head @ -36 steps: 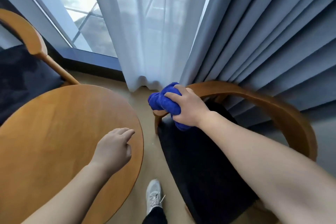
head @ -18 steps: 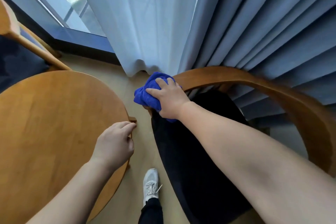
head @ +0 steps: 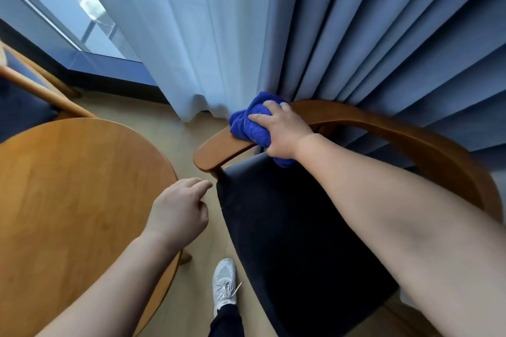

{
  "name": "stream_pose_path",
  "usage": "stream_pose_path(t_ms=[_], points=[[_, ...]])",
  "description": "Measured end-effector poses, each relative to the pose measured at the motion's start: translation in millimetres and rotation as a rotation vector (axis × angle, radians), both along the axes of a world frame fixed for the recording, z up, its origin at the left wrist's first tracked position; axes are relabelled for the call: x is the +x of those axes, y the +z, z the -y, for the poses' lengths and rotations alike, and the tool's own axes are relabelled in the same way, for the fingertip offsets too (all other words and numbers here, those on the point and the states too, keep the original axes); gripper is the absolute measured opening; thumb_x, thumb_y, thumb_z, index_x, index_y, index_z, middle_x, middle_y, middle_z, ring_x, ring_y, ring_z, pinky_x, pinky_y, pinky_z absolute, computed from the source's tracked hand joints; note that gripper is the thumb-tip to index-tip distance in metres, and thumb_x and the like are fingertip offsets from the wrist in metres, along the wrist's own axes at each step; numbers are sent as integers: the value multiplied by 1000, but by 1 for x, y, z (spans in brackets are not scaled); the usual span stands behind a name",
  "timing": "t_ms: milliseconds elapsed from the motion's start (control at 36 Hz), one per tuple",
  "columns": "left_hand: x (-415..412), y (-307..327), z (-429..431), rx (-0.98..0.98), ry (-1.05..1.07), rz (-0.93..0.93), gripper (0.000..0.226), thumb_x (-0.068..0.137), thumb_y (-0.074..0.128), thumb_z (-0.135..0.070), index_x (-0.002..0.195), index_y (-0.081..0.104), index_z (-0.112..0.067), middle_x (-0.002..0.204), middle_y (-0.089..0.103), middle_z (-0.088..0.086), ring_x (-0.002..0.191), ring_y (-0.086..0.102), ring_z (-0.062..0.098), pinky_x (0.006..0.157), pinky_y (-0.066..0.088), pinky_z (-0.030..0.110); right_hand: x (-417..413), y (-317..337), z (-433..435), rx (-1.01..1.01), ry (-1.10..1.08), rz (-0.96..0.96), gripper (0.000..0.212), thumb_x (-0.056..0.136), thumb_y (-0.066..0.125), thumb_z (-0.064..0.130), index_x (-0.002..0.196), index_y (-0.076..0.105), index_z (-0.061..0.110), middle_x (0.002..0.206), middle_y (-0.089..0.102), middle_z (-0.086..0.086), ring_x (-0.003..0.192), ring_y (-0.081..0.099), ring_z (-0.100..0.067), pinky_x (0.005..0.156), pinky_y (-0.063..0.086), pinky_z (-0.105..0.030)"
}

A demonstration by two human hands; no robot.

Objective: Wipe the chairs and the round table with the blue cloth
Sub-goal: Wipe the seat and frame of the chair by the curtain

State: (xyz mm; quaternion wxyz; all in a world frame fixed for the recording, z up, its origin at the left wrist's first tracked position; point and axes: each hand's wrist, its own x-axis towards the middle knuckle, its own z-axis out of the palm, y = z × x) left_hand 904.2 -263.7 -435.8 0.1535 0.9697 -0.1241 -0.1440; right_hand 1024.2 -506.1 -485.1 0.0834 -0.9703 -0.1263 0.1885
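A big grey curtain [head: 383, 35] hangs behind the chair [head: 287, 241]. The round wooden worktop [head: 68, 186] stands just left of the chair. The chair has a dark seat and a curved wooden arm. The right hand [head: 283, 133] is on that arm, fingers wrapped round the bunched blue cloth [head: 246, 127], which presses on the wood near the arm's front end. The left hand [head: 178, 210] hangs between the chair and the worktop, fingers loosely bent, holding nothing. A white shoe [head: 224, 282] is on the floor beside the chair.
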Motion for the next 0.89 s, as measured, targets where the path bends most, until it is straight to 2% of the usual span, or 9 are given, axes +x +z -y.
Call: stream_pose_path(t_ms=[139,472,667,778,889], points=[[5,0,15,14,-28,6,36,77,68,-8,112,70,-17,105,70,-1,97,65,20,78,54,31,1,2,31,10,-46,-3,79,72,70,27,145,40,35,146,29,-6,120,37,-36,108,36,-42],[13,-4,51,8,-88,-15,33,76,67,-8,108,71,-16,101,71,0,93,66,23,75,56,35,-4,0,96,-21,-156,-31,87,70,75,26,147,36,35,151,25,-7,127,35,-39,109,34,-39],[16,-2,74,-2,-134,-34,39,79,63,-12,117,66,-21,112,67,-4,104,61,19,82,51,32,-15,3,148,-104,-275,-77,95,67,76,27,149,30,38,156,18,-7,131,34,-42,109,37,-40],[17,1,90,-10,-162,-49,38,81,64,-14,118,66,-21,112,67,-3,104,61,19,81,51,31,-27,10,182,-149,-372,-95,93,68,76,30,148,29,39,154,21,-8,125,40,-42,105,40,-41],[15,8,109,-11,-173,-70,40,83,61,-13,122,63,-21,119,64,-3,112,57,18,88,48,31,-38,21,213,-190,-439,-112,89,68,76,33,146,34,36,149,28,-10,123,43,-41,102,43,-44]])
